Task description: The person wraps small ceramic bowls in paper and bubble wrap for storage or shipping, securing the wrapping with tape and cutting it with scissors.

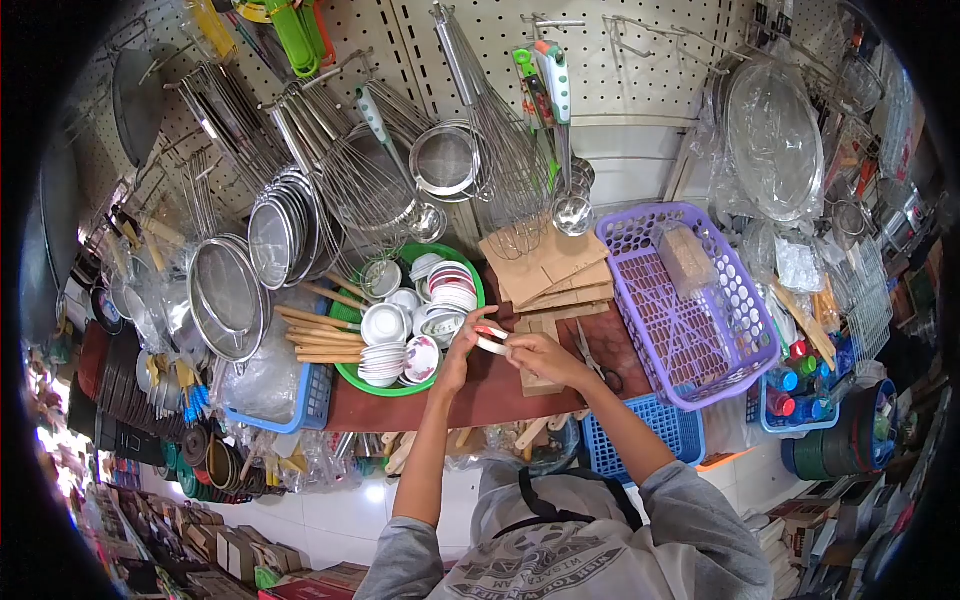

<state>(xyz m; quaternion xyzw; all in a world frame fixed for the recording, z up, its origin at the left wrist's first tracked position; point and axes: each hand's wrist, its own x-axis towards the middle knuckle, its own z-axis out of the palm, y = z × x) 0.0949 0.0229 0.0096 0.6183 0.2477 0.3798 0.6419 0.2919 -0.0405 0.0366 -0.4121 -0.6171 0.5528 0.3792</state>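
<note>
Grey shirt [590, 555] nearest; left hand [461, 352] and right hand [545, 358] grip one red-and-white piece [491, 346], presumably steadying it; left of them, stacked bowls [382, 363], probably saving space.

Small red-and-white thing [491, 346], kinda slanted, red along the top and a pale curved edge below. It's held up between the left hand [463, 345] and right hand [543, 357], too tiny to identify tbh.

bottom centre, i see a pale grey shirt [625, 560] with dark lettered print [548, 558], darker grey short sleeves [690, 500], a black strap [534, 498].
</note>
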